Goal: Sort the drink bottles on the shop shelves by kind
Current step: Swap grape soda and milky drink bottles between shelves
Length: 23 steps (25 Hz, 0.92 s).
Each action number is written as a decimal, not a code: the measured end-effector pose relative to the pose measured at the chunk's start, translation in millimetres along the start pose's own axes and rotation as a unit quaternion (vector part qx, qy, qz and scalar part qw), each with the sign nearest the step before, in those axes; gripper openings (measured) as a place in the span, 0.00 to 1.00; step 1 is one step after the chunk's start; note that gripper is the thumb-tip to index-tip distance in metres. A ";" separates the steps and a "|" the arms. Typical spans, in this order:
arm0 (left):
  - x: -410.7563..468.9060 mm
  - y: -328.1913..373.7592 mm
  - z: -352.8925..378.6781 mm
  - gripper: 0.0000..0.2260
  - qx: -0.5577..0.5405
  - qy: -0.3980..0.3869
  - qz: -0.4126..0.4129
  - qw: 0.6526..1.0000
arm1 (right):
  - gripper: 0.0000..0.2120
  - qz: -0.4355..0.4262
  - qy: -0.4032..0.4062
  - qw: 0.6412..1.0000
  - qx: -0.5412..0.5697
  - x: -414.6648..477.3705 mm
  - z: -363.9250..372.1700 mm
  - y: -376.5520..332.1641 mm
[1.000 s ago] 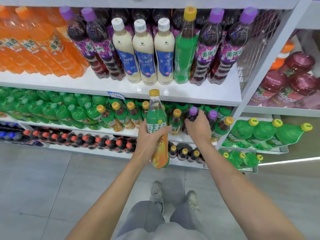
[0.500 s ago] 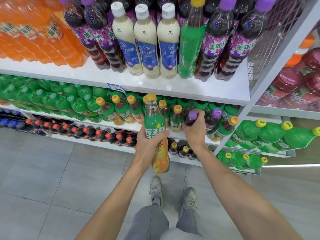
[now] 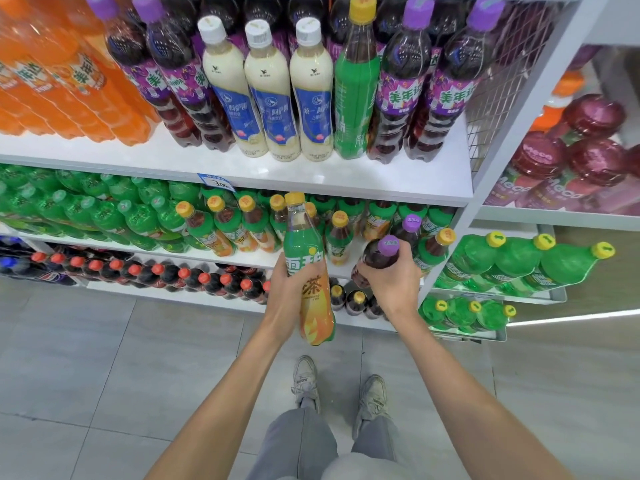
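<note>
My left hand [image 3: 289, 296] grips a green-and-orange tea bottle with a yellow cap [image 3: 306, 268], upright in front of the middle shelf [image 3: 256, 259]. To its right, my right hand [image 3: 391, 282] grips a dark purple-capped grape soda bottle [image 3: 381, 254], tilted and lifted off the shelf's front edge. A second purple-capped bottle [image 3: 410, 228] still stands among the yellow-capped tea bottles [image 3: 225, 226] behind it. On the top shelf [image 3: 311, 174] a lone green yellow-capped bottle [image 3: 355, 81] stands between white milk tea bottles [image 3: 266, 88] and purple grape sodas [image 3: 405, 81].
Orange soda bottles [image 3: 52, 81] fill the top left. Green soda bottles [image 3: 86, 206] fill the middle left, and cola bottles [image 3: 138, 271] line the bottom shelf. A wire side panel [image 3: 498, 81] ends the unit; the neighbouring rack holds pink bottles [image 3: 571, 161] and large green bottles [image 3: 519, 265]. My feet [image 3: 339, 386] are on grey tile.
My right hand has pulled the purple-capped bottle out from the tea bottles toward me. My left hand, still holding the tea bottle, stayed close beside it. My head moved nearer the shelves.
</note>
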<state>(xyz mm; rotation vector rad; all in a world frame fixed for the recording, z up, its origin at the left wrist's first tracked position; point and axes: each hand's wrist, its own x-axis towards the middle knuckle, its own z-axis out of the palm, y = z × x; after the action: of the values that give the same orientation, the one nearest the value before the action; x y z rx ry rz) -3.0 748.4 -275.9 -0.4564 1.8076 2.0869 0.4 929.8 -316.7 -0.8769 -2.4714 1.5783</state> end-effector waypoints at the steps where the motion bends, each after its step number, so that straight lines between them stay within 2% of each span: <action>1: 1.1 -2.8 4.6 0.21 0.006 -0.009 0.002 1.000 | 0.27 -0.001 0.000 1.000 0.004 -3.2 -6.3 0.9; 8: 27.8 -33.7 41.7 0.19 0.059 -0.015 -0.013 0.998 | 0.24 -0.013 0.014 1.000 0.013 -8.6 -42.0 5.3; 12: 38.0 -45.7 56.5 0.24 0.103 -0.007 0.023 0.994 | 0.22 -0.010 0.029 0.999 0.019 -10.6 -56.2 11.9; 17: 51.5 -65.0 80.1 0.24 0.223 0.028 0.067 0.972 | 0.22 -0.013 0.030 0.999 0.030 -14.5 -68.3 27.2; 23: 74.2 -83.4 107.1 0.24 0.259 0.060 0.063 0.962 | 0.23 -0.009 0.030 0.999 0.025 -14.4 -76.5 37.2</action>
<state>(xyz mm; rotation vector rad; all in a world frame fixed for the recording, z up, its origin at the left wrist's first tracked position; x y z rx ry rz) -33.1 868.8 -368.2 -0.3346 2.4035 1.5843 55.6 995.7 -309.6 -0.8776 -2.3818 1.5771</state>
